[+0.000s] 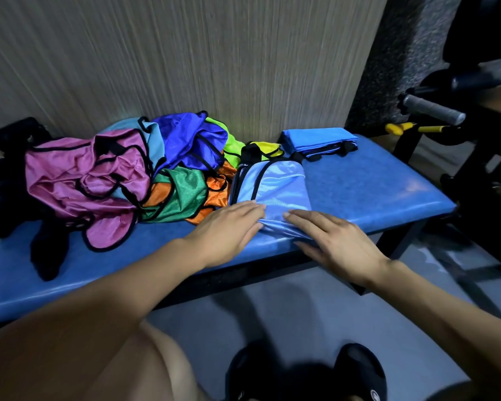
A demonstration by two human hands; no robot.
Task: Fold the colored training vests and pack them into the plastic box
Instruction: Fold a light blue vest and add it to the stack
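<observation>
Light-blue satin training vest with black trim (275,183) lies part-folded at the front edge of the blue padded desk (368,186), and we have both hands on its near end. Our left hand (229,230) lies flat with straight fingers on the near left corner, and our right hand (336,241) lies flat on the near right corner, where the cloth drapes over the edge; neither hand grips, both press with fingers apart.

To do this fold well, we judge that we should smooth outward from the middle so the slippery cloth traps no ridge, keep the black straps tucked inside the outline, and match the shape of the folded blue vest (318,138) that already sits near the back of the desk, well apart from our hands. The cloth bunches a little between our hands, so we would flatten that first.

Just left of the vest, touching it, lies a loose heap of unfolded vests (156,169) in pink, royal blue, green, orange, lime and yellow. Dark cloth (48,250) lies at the left end. No plastic box shows.

Behind the desk stands a streaked beige wall (185,53). To the right we see a grey handle (434,110), and below, a pale grey floor (301,308) and black shoes (359,374).
</observation>
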